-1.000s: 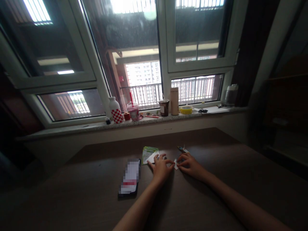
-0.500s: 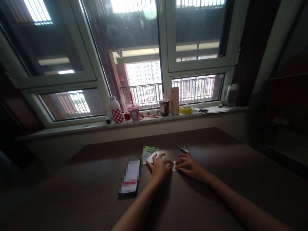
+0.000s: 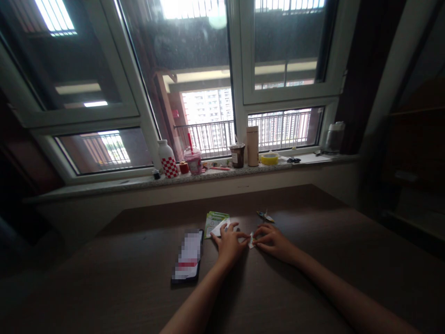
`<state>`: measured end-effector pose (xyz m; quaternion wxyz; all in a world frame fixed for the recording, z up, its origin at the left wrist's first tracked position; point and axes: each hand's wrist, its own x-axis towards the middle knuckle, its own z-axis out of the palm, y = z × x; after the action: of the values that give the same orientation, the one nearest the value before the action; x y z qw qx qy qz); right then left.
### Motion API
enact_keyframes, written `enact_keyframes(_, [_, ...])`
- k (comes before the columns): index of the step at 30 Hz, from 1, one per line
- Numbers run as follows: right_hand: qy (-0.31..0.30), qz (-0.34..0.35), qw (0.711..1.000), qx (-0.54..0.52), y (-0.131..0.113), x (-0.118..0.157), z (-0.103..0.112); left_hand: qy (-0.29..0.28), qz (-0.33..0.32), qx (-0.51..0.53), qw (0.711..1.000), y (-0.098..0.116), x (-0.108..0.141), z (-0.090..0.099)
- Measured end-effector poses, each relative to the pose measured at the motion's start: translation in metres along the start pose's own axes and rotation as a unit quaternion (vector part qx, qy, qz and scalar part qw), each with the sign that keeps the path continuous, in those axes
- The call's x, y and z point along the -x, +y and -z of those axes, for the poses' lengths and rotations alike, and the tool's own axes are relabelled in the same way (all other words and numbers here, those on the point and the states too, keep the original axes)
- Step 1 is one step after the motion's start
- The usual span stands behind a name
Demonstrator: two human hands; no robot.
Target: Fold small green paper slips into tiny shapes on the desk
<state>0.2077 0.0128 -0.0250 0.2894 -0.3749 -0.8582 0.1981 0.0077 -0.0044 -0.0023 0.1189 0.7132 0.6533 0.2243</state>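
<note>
A small folded piece of paper (image 3: 251, 240), pale with coloured patches, is at the middle of the dark table between my hands. The thumb and forefinger of my left hand (image 3: 231, 243) close on its left side, while the other fingers spread over a white paper (image 3: 217, 229) and green printed cards (image 3: 211, 221). From the other side, my right hand (image 3: 274, 240) pinches the folded paper with bunched fingers. Just beyond the right hand lies a folded paper figure (image 3: 266, 216) with pointed ends, like a crane. My fingertips partly cover the paper's edges.
A phone (image 3: 188, 256) lies left of my left forearm. Along the windowsill (image 3: 146, 184) stand a checkered bottle (image 3: 169, 160), a pink drink cup (image 3: 193, 161), a dark cup (image 3: 237, 155), a tan flask (image 3: 252, 146), a yellow tape roll (image 3: 269, 159) and scissors (image 3: 294, 160).
My right hand's fingers have drawn back slightly toward me, so more of the crane-like paper figure shows. My left hand stays nearly still, and both hands keep the small paper.
</note>
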Motion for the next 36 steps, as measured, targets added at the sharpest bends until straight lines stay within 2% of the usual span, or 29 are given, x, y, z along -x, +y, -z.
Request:
enact_keyframes(11, [0.003,0.000,1.000,-0.020,0.0015,-0.0006,-0.0011,-0.026,0.010,-0.002,1.000,-0.0008,-0.0028,0.0031])
enact_keyframes(19, [-0.003,-0.004,1.000,-0.026,0.0015,-0.0001,-0.0003,-0.022,0.025,0.001,0.999,0.0003,-0.0051,0.0005])
enact_keyframes(36, [0.010,0.002,0.998,-0.055,0.0021,-0.0024,0.0005,-0.052,0.001,-0.009,0.999,0.0050,-0.0054,0.0090])
